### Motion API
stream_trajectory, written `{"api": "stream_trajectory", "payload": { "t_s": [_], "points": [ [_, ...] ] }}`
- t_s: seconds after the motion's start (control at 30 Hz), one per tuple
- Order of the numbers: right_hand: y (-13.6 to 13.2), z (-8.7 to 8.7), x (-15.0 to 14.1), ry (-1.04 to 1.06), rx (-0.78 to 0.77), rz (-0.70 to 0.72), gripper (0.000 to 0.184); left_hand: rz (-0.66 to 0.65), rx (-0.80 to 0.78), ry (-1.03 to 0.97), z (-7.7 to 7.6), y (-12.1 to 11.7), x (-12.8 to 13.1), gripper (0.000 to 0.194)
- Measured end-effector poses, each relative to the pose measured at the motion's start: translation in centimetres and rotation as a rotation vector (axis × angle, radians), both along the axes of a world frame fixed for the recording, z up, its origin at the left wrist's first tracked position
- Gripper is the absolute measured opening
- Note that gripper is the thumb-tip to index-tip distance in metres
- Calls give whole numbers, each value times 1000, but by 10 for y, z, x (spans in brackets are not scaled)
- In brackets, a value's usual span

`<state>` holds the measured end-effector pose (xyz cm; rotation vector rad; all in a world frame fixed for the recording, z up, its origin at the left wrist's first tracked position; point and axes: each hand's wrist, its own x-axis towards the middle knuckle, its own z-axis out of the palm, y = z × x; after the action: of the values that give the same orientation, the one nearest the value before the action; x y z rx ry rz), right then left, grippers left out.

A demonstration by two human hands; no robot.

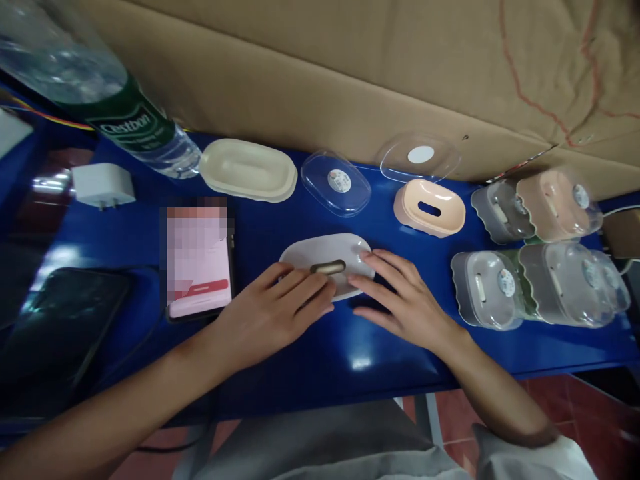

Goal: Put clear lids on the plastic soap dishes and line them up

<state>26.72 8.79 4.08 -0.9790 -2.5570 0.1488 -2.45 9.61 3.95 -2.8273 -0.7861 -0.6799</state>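
Between my hands on the blue table is a pale white oval tissue box lid (313, 250) with a brownish oval slot in its middle. My left hand (285, 303) is over its left front part, fingers bent across the near rim and hiding that side; the thumb tip shows close to the index finger. With fingers spread, my right hand (400, 297) touches the lid's right end. Behind it are a cream oval tray (249, 170), a clear oval cover (320, 190) with a round sticker, and a peach oval box (430, 223) with a dark slot.
On the right, several grey and pinkish boxes with clear covers (493, 283) stand together. Another clear cover (390, 163) leans near the cardboard (325, 87). A phone (200, 267), a white charger (103, 183), a large water bottle (125, 113) and a dark tablet-like device (65, 327) lie left.
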Motion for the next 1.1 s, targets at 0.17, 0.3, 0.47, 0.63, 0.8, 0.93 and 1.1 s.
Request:
{"api": "stream_trajectory", "payload": {
  "t_s": [0.17,0.3,0.47,0.63,0.8,0.93,1.1],
  "points": [
    [2,-6,-1,44,6,-18,29,-11,-16,72,-4,-1,-3,26],
    [3,-3,3,49,-20,-52,36,-12,-36,81,-7,-2,-3,30],
    [13,-13,15,-45,-13,-576,68,39,-80,49,-6,-1,-2,27],
    [19,-23,21,-201,-11,-768,72,70,-111,3,-4,0,0,20],
    [13,-13,15,-126,81,-640,35,81,-147,-25,-4,1,0,25],
    [11,-9,14,-8,136,-589,33,96,-219,-79,-4,2,-1,44],
    [14,-15,18,-19,133,-585,32,156,-272,-102,-5,2,-1,56]
  ]
}}
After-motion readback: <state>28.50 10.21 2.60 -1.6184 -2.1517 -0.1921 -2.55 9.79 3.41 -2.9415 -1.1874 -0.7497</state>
